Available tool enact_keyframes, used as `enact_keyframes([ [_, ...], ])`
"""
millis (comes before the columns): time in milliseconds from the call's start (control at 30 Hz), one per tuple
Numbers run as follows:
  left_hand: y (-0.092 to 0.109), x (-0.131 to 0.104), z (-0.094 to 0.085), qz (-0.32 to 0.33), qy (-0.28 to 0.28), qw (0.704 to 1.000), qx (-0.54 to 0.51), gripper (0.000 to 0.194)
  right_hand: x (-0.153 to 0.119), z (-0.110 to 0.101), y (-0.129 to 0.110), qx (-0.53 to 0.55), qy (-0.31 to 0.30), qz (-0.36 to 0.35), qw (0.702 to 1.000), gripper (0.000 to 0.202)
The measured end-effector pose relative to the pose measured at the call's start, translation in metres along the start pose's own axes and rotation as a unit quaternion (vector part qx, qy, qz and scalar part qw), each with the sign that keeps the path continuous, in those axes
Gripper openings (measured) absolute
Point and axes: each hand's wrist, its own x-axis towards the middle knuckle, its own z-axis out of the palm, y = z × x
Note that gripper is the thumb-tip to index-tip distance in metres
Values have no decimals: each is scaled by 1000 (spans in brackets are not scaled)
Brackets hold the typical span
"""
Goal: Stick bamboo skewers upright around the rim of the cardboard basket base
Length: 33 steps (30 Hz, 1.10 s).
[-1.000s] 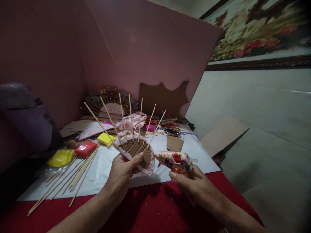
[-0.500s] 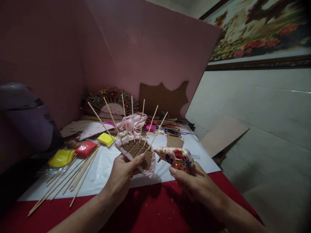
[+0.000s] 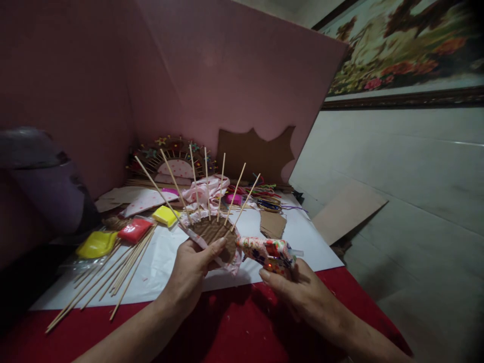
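My left hand grips a rounded cardboard piece edged with pale pink fabric, thumb on its face. Several thin wooden sticks fan upward from its far edge. Closed around the handle of a glue gun with a flower pattern is my right hand. The gun's nozzle points left and meets the right rim of the cardboard piece; whether it touches I cannot tell. A small red light glows on its side, and a clear glue stick pokes out of its back.
Loose wooden sticks lie at left beside yellow and red packets. Pink fabric, scissors and a cardboard scrap lie farther back. A decorated half-round fan and a jagged cardboard sheet lean against the pink panel.
My right hand has brought the glue gun left and slightly down, so its nozzle now meets the cardboard piece's right edge. The left hand and the piece have hardly moved.
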Motion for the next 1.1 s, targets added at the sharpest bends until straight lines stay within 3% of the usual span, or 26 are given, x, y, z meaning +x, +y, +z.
enact_keyframes([
  [300,-3,0,-3,8,-5,1000,1,14,-4,2,7,-9,7,27,1000,31],
  [533,-1,0,-2,1,-3,1000,0,15,-3,3,6,9,-7,20,1000,29],
  [833,-1,0,-3,-5,-14,1000,6,19,-1,2,-1,-2,28,8,1000,28],
  [1100,-3,1,-3,-2,-6,1000,10,15,-3,3,3,12,8,2,1000,26],
])
